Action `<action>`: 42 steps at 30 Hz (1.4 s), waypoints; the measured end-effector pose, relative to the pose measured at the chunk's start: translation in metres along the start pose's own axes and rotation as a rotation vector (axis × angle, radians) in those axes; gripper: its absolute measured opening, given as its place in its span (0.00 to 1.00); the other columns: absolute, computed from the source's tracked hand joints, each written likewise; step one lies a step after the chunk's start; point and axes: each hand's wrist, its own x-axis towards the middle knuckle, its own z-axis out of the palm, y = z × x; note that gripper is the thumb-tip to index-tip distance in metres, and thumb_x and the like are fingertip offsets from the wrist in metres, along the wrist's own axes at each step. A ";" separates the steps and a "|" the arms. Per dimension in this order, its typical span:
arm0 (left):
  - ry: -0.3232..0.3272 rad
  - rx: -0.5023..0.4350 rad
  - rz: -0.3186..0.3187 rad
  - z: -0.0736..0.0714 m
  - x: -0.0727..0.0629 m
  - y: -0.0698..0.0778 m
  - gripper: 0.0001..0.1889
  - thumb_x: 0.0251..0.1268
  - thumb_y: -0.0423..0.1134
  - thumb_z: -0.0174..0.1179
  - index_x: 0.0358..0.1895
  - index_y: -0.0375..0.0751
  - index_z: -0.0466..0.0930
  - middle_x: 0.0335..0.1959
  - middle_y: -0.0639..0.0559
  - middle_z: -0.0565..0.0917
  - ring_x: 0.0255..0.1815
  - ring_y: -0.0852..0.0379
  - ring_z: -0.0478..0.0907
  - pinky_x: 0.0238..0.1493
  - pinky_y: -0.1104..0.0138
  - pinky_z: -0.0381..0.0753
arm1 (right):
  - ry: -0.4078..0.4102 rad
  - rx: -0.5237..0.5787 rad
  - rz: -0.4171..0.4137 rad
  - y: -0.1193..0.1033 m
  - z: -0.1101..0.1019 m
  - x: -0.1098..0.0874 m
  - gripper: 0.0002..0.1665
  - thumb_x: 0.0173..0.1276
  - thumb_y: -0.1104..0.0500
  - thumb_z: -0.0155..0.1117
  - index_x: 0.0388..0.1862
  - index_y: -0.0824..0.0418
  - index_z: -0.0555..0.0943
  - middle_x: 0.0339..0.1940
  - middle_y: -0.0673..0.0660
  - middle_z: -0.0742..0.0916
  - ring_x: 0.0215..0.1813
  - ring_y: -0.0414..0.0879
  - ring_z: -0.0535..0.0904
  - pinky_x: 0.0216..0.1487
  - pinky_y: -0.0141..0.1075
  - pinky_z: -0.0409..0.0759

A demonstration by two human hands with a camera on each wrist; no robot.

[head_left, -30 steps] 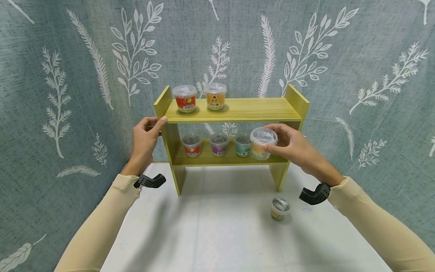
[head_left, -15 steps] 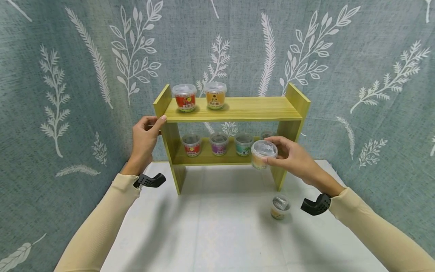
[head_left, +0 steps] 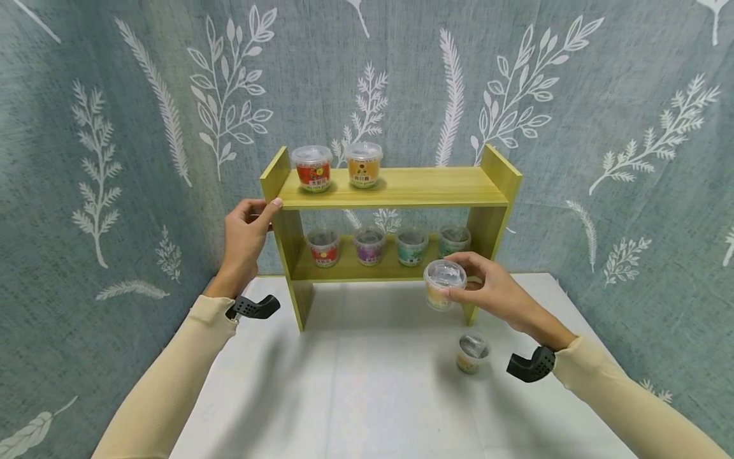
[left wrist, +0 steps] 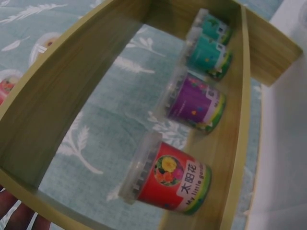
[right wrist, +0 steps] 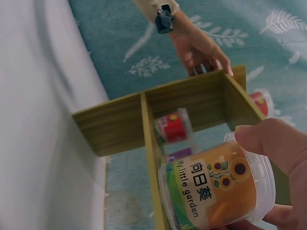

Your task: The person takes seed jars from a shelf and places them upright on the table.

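Perhaps orange cup (head_left: 438, 296), pinched in right hand (head_left: 497, 291), slips if pinch loosens; left hand (head_left: 242, 239), gripping shelf (head_left: 430, 185), could tip it by pulling.

In the grip of the right hand (head_left: 493, 290) we see an orange cup (right wrist: 220, 187) printed with sunflowers, green toward its base. Behind the grip we make out a yellow-green, wood-grained shelf (head_left: 430, 185) bearing a red cup (head_left: 324, 252), a purple cup (head_left: 369, 251) and two teal cups (head_left: 411, 251). Farther behind it we find a grey-green cloth (head_left: 407, 83) patterned with white leaves, and below the grip, a white table (head_left: 378, 395).
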 end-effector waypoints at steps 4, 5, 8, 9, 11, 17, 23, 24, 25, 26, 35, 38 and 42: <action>-0.002 0.004 0.000 0.000 -0.001 -0.002 0.14 0.69 0.50 0.69 0.45 0.46 0.82 0.40 0.55 0.80 0.41 0.58 0.77 0.47 0.63 0.78 | -0.003 -0.005 0.000 0.006 0.003 -0.003 0.37 0.68 0.57 0.76 0.72 0.62 0.71 0.57 0.63 0.80 0.52 0.57 0.82 0.49 0.41 0.85; -0.001 0.006 0.002 0.000 -0.001 -0.002 0.14 0.69 0.50 0.69 0.46 0.45 0.82 0.40 0.55 0.80 0.41 0.59 0.77 0.48 0.63 0.78 | -0.001 -0.008 0.001 0.008 0.004 -0.003 0.37 0.68 0.57 0.76 0.72 0.61 0.71 0.57 0.63 0.81 0.52 0.56 0.82 0.49 0.41 0.85; 0.000 0.004 0.007 0.000 -0.001 -0.002 0.14 0.69 0.50 0.69 0.46 0.44 0.82 0.39 0.55 0.80 0.41 0.59 0.76 0.48 0.62 0.78 | 0.003 -0.017 0.000 0.012 0.006 -0.004 0.37 0.67 0.57 0.76 0.71 0.61 0.72 0.57 0.62 0.81 0.52 0.55 0.81 0.49 0.39 0.84; 0.000 0.006 0.009 0.000 -0.001 -0.002 0.14 0.69 0.50 0.69 0.46 0.44 0.82 0.39 0.55 0.80 0.41 0.59 0.76 0.48 0.62 0.78 | 0.004 -0.020 0.002 0.014 0.006 -0.005 0.37 0.67 0.57 0.76 0.71 0.61 0.72 0.57 0.62 0.81 0.53 0.55 0.81 0.49 0.39 0.84; 0.001 0.013 0.011 0.000 0.000 -0.002 0.15 0.69 0.51 0.69 0.46 0.44 0.82 0.39 0.55 0.80 0.40 0.59 0.76 0.48 0.63 0.78 | 0.002 -0.015 0.000 0.017 0.008 -0.007 0.37 0.67 0.57 0.77 0.71 0.61 0.72 0.57 0.62 0.82 0.53 0.55 0.82 0.49 0.38 0.84; 0.000 0.017 0.007 0.001 0.000 -0.003 0.15 0.69 0.52 0.69 0.46 0.45 0.82 0.39 0.55 0.80 0.41 0.59 0.76 0.48 0.63 0.78 | -0.013 -0.004 0.020 0.028 0.015 -0.011 0.38 0.65 0.56 0.78 0.71 0.61 0.72 0.58 0.62 0.81 0.55 0.55 0.81 0.51 0.38 0.84; -0.009 0.023 0.002 0.000 0.000 -0.002 0.17 0.69 0.53 0.69 0.47 0.45 0.82 0.41 0.55 0.79 0.43 0.59 0.76 0.50 0.62 0.78 | -0.021 -0.014 0.043 0.039 0.020 -0.013 0.41 0.64 0.54 0.79 0.72 0.61 0.71 0.59 0.61 0.81 0.56 0.55 0.80 0.50 0.40 0.84; -0.010 0.024 -0.001 0.000 0.000 -0.001 0.17 0.69 0.53 0.68 0.48 0.45 0.82 0.41 0.55 0.79 0.43 0.59 0.76 0.50 0.62 0.78 | -0.021 -0.016 0.048 0.041 0.021 -0.014 0.41 0.64 0.54 0.79 0.72 0.61 0.71 0.59 0.61 0.81 0.56 0.55 0.80 0.50 0.40 0.84; -0.010 0.025 -0.003 0.000 0.000 -0.001 0.17 0.69 0.53 0.68 0.48 0.45 0.82 0.41 0.55 0.79 0.43 0.59 0.76 0.50 0.62 0.78 | -0.020 -0.020 0.052 0.044 0.022 -0.014 0.41 0.64 0.54 0.79 0.72 0.61 0.71 0.59 0.61 0.81 0.56 0.55 0.80 0.50 0.40 0.84; -0.009 0.026 -0.005 0.000 0.000 -0.001 0.17 0.69 0.54 0.68 0.48 0.45 0.82 0.41 0.55 0.79 0.43 0.59 0.76 0.50 0.62 0.78 | -0.021 -0.023 0.056 0.046 0.022 -0.015 0.41 0.63 0.53 0.80 0.71 0.61 0.72 0.58 0.60 0.82 0.55 0.55 0.80 0.49 0.40 0.83; -0.004 0.023 -0.011 -0.001 -0.002 -0.002 0.16 0.69 0.54 0.68 0.46 0.47 0.81 0.41 0.55 0.79 0.42 0.59 0.76 0.50 0.61 0.78 | -0.048 -0.024 0.082 0.065 0.031 -0.021 0.38 0.64 0.54 0.79 0.69 0.61 0.73 0.54 0.60 0.82 0.54 0.55 0.78 0.52 0.42 0.82; -0.006 0.021 -0.012 -0.001 -0.002 -0.002 0.16 0.69 0.53 0.68 0.47 0.46 0.81 0.41 0.55 0.79 0.43 0.58 0.76 0.49 0.62 0.78 | -0.052 -0.034 0.091 0.069 0.035 -0.023 0.38 0.63 0.54 0.80 0.68 0.59 0.74 0.53 0.58 0.83 0.54 0.54 0.77 0.54 0.44 0.80; -0.008 0.017 -0.010 -0.001 -0.001 0.000 0.16 0.69 0.53 0.68 0.47 0.46 0.81 0.41 0.55 0.80 0.42 0.58 0.76 0.49 0.63 0.78 | -0.065 -0.022 0.110 0.076 0.038 -0.024 0.38 0.63 0.53 0.80 0.68 0.59 0.75 0.54 0.58 0.82 0.56 0.54 0.77 0.56 0.46 0.80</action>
